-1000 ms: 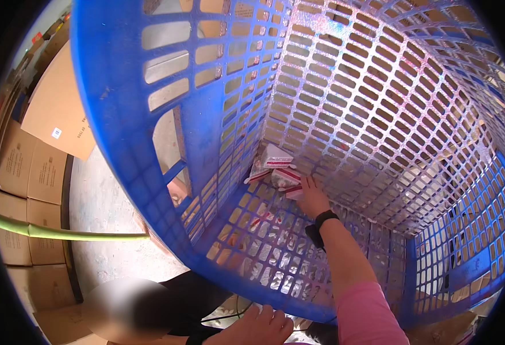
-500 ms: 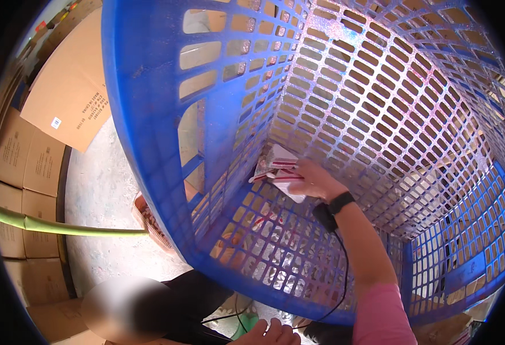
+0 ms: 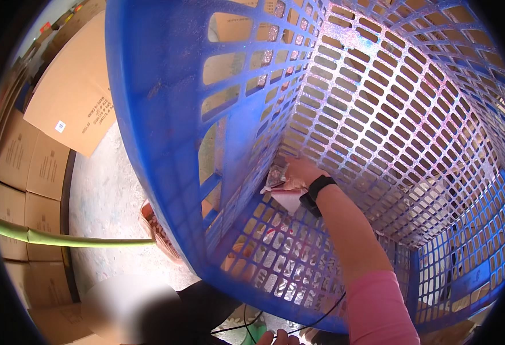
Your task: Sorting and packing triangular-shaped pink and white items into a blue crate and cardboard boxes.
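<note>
My right hand [image 3: 303, 174], at the end of a pink sleeve, reaches deep into a large blue plastic crate [image 3: 154, 123] with slotted walls. Its fingers curl over a small bunch of white packets with red edging [image 3: 287, 199] in the far left corner of the crate floor; the fingertips are partly hidden. A black watch or band sits on that wrist. At the lower edge only some bent fingers of my left hand [image 3: 280, 338] show, outside the crate and close to a thin black cable [image 3: 315, 322]. What they hold, if anything, is out of sight.
Brown cartons [image 3: 71, 86] are stacked along the left. A green pole [image 3: 85, 240] juts across the pale floor toward a pinkish-brown basket [image 3: 160, 233] beside the crate. Dark-clothed legs [image 3: 198, 307] lie below the crate's near rim. Something green [image 3: 256, 332] shows near the left hand.
My right hand has moved slightly left and farther into the corner, its fingers now covering more of the packets. My left hand has sunk lower in view. The whole view has shifted slightly.
</note>
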Demonstrator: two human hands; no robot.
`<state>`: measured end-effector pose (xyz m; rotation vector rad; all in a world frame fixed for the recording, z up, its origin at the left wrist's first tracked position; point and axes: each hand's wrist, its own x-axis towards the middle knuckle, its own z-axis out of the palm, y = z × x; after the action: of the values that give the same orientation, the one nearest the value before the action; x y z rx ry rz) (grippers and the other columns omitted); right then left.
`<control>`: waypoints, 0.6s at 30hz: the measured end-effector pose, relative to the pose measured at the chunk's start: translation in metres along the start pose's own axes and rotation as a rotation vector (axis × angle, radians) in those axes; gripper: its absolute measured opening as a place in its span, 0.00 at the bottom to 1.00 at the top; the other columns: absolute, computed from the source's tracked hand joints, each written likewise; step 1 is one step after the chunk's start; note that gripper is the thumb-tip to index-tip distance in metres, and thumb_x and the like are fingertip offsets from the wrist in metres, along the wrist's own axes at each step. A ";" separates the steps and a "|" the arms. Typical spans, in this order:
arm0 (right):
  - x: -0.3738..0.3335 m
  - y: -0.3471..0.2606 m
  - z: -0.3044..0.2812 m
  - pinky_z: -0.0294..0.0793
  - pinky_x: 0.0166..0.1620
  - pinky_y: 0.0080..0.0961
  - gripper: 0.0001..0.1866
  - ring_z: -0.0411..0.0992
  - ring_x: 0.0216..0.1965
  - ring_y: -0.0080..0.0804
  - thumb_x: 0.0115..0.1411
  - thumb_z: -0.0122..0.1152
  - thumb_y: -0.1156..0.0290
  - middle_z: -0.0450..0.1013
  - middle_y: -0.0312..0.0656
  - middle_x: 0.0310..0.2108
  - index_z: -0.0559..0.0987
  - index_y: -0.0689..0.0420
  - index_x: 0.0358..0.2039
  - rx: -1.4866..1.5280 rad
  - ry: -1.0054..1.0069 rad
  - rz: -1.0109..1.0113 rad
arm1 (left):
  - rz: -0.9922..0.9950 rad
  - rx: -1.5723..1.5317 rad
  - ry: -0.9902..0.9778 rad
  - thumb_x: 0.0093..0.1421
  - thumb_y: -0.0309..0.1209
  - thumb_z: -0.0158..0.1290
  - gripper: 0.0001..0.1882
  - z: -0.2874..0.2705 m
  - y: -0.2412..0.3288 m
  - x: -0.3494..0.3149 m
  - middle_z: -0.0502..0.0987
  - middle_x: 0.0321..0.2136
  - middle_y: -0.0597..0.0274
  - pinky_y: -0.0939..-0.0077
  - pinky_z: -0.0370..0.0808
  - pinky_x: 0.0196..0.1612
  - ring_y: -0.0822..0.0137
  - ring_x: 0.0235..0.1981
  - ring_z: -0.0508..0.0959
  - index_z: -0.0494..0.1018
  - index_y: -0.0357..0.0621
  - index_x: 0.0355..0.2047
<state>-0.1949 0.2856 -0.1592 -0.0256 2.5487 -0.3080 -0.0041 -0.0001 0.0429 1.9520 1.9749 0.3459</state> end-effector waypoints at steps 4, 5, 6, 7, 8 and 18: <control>-0.009 0.007 0.012 0.66 0.48 0.39 0.31 0.63 0.47 0.51 0.39 0.64 0.59 0.57 0.47 0.53 0.70 0.43 0.48 0.117 -0.025 0.095 | 0.005 -0.001 -0.001 0.50 0.32 0.43 0.15 0.000 0.002 -0.002 0.72 0.33 0.53 0.70 0.69 0.36 0.59 0.36 0.71 0.70 0.38 0.37; -0.012 0.005 0.016 0.66 0.48 0.40 0.34 0.64 0.46 0.52 0.39 0.64 0.61 0.57 0.49 0.52 0.66 0.43 0.51 0.234 -0.006 0.102 | 0.007 0.000 -0.019 0.50 0.33 0.43 0.16 0.000 0.003 -0.002 0.71 0.33 0.53 0.70 0.69 0.36 0.59 0.37 0.71 0.70 0.38 0.37; -0.014 0.003 0.021 0.66 0.48 0.40 0.34 0.64 0.46 0.52 0.39 0.64 0.61 0.57 0.49 0.52 0.66 0.43 0.51 0.235 -0.008 0.098 | 0.003 0.000 -0.021 0.50 0.33 0.43 0.16 0.000 0.004 -0.001 0.71 0.33 0.53 0.70 0.69 0.36 0.59 0.37 0.71 0.70 0.38 0.37; -0.019 -0.004 0.021 0.66 0.49 0.41 0.37 0.64 0.46 0.52 0.40 0.65 0.61 0.58 0.51 0.52 0.62 0.45 0.53 0.288 0.028 0.158 | 0.006 0.008 -0.030 0.50 0.33 0.44 0.16 0.000 0.004 -0.001 0.71 0.34 0.53 0.70 0.69 0.36 0.59 0.37 0.71 0.70 0.38 0.37; -0.022 -0.010 0.023 0.65 0.49 0.42 0.40 0.64 0.47 0.53 0.41 0.65 0.62 0.58 0.52 0.51 0.59 0.47 0.55 0.342 0.064 0.218 | 0.009 0.017 -0.040 0.50 0.33 0.44 0.16 0.000 0.004 -0.001 0.71 0.34 0.53 0.70 0.69 0.35 0.59 0.37 0.71 0.70 0.37 0.37; -0.060 0.048 0.039 0.70 0.43 0.37 0.33 0.67 0.45 0.50 0.42 0.62 0.65 0.66 0.50 0.45 0.61 0.54 0.50 1.251 0.319 -0.025 | -0.017 0.015 -0.037 0.49 0.32 0.44 0.15 -0.012 0.006 0.006 0.71 0.33 0.54 0.71 0.69 0.35 0.59 0.37 0.71 0.70 0.38 0.35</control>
<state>-0.1216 0.3293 -0.1692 0.4860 2.1882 -1.9383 -0.0035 0.0069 0.0554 1.9357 1.9754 0.2893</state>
